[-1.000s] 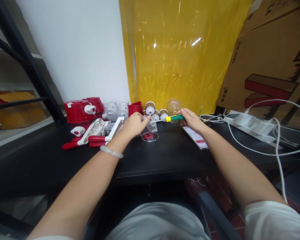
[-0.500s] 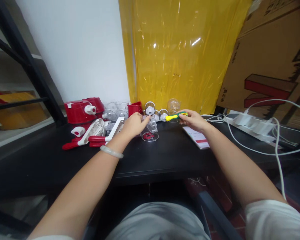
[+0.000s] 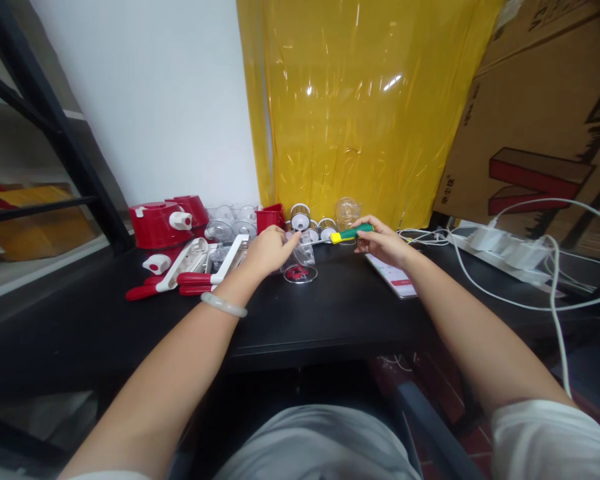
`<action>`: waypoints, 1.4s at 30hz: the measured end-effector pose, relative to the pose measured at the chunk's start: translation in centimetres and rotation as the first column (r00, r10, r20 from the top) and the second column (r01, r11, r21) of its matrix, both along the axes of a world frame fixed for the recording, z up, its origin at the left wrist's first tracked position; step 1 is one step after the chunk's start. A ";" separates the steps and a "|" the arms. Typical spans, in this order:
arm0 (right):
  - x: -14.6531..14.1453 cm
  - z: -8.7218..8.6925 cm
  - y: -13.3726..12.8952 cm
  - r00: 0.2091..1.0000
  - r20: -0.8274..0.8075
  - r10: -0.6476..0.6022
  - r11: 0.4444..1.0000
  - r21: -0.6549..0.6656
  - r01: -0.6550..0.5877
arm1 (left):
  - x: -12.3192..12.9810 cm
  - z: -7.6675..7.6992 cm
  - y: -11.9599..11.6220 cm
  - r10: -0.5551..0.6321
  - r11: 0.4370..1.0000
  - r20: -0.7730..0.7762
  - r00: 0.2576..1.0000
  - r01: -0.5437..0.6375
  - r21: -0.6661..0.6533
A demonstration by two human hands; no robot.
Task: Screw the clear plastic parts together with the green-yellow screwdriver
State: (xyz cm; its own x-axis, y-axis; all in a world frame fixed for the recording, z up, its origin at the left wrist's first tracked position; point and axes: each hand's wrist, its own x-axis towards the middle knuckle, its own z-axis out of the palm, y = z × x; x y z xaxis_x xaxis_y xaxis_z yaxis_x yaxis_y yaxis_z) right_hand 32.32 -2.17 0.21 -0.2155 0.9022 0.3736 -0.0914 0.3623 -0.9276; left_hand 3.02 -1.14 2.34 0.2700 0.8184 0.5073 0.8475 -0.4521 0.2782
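My left hand (image 3: pixel 273 250) is closed round the side of a clear plastic part (image 3: pixel 305 257) with a wide round base on the black table (image 3: pixel 300 320). Some red pieces (image 3: pixel 297 273) show at that base. To the right, my right hand (image 3: pixel 383 241) grips a screwdriver by its yellow-and-green handle (image 3: pixel 353 233); the yellow end points left toward the clear part. No shaft of the screwdriver can be made out. Below my right hand lies a phone (image 3: pixel 395 277) with its screen lit.
At the left sit red housings (image 3: pixel 157 225) and red-handled white levers (image 3: pixel 220 267). Clear cups (image 3: pixel 230 223), a red hopper (image 3: pixel 271 217) and several drums (image 3: pixel 301 217) line the back. White cables and a power strip (image 3: pixel 510 253) lie right, before a cardboard box (image 3: pixel 540 133).
The screwdriver handle has turned in my right hand, showing more green now, and my fingers have shifted on it. My left hand and the clear part have stayed in place.
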 end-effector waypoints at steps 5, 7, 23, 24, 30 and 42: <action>-0.5 -0.7 0.8 0.993 -0.008 -0.118 0.993 0.028 0.118 | -0.1 -0.1 0.2 0.002 1.000 -0.007 1.000 -0.002 0.004; -0.6 -0.9 1.1 0.991 -0.011 -0.131 0.991 0.040 0.131 | -0.1 -0.1 0.1 0.005 1.000 -0.013 1.000 -0.005 0.005; -0.3 -1.2 1.5 0.991 -0.001 -0.132 0.989 0.069 0.132 | 0.0 0.1 -0.1 -0.010 1.000 0.002 1.000 0.010 -0.011; -0.3 -1.2 1.5 0.992 -0.006 -0.128 0.990 0.066 0.128 | 0.0 0.1 -0.1 -0.013 1.000 0.001 1.000 0.013 -0.009; -0.3 -1.2 1.5 0.992 -0.028 -0.127 0.991 0.048 0.128 | 0.0 0.1 -0.1 -0.013 1.000 0.003 1.000 0.013 -0.006; 0.0 -1.4 2.1 0.986 -0.031 -0.166 0.984 0.060 0.168 | 0.0 0.0 0.0 0.003 1.000 -0.010 1.000 -0.003 -0.001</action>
State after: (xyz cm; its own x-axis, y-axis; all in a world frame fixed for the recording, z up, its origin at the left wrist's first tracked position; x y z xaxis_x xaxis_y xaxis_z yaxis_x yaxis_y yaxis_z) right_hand 32.35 -0.10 -1.17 -0.0530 0.8996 0.4335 -0.0484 0.4313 -0.9009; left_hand 3.06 -1.09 2.33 0.2724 0.8198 0.5037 0.8517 -0.4490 0.2701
